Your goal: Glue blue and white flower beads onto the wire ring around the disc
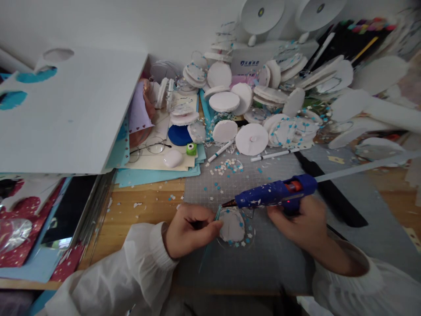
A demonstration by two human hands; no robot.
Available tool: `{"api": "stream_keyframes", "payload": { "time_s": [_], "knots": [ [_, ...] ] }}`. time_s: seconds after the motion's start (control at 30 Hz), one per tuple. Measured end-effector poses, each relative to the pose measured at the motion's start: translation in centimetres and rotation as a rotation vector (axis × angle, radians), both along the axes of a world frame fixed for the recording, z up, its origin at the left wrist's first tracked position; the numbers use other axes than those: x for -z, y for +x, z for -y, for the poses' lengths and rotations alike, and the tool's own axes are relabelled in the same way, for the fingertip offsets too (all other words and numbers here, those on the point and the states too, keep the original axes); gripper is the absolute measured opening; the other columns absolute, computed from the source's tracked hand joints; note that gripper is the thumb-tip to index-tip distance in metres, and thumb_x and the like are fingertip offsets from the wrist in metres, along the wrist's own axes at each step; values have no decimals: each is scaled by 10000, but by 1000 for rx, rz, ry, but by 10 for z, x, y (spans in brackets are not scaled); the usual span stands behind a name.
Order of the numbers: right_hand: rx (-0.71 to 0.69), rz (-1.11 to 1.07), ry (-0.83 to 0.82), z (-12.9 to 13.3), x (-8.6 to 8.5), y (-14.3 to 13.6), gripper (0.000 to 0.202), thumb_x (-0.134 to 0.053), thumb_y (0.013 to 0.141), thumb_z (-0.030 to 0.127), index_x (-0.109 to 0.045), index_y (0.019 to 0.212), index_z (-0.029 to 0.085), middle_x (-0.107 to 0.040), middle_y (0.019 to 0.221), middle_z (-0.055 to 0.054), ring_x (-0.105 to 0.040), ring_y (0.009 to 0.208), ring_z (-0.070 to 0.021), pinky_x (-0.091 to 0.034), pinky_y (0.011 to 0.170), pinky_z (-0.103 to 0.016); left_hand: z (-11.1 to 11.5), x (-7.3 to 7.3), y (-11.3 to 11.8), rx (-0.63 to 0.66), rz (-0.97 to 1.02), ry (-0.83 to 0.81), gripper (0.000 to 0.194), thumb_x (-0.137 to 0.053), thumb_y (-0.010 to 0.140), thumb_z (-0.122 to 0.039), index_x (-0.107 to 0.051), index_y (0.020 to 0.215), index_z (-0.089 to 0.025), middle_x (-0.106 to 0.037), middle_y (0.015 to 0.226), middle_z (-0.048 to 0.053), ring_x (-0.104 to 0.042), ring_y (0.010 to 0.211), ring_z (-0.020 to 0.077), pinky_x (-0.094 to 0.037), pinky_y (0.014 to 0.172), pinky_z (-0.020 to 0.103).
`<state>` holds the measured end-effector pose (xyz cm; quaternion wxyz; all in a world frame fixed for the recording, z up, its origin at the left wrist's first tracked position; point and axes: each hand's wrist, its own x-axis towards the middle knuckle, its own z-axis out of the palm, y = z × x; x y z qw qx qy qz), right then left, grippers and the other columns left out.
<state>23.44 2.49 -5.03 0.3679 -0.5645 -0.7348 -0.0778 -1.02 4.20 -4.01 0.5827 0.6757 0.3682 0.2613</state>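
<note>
My right hand is wrapped round the grip of a blue hot glue gun, with a long glue stick sticking out of its back. The gun's nozzle points left and meets, or nearly meets, the top end of a thin light-blue ribbon. Thumb and forefinger of my left hand pinch this ribbon, and its tail hangs down toward me. Under the nozzle, a white round disc lies on the mat inside a clear ring dotted with small blue and white stars.
Loose stars are scattered on the grey cutting mat. Behind them stand several white discs, with two white pens in front. A black strip-like object lies right. Left are a white board, glasses and a phone.
</note>
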Motion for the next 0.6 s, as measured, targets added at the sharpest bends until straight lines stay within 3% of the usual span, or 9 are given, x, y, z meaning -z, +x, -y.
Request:
{"api": "stream_keyframes", "payload": {
  "time_s": [0.6],
  "knots": [
    [1,-21,-16,1,1,1,263,-545,714,273,-337,560,227,-339,406,81,-330,330,-70,-256,356,-215,1,1,0,-3,23,4,359,-550,827,-240,-536,489,-119,-359,426,-43,-298,402,56,-223,391,205]
  ]
}}
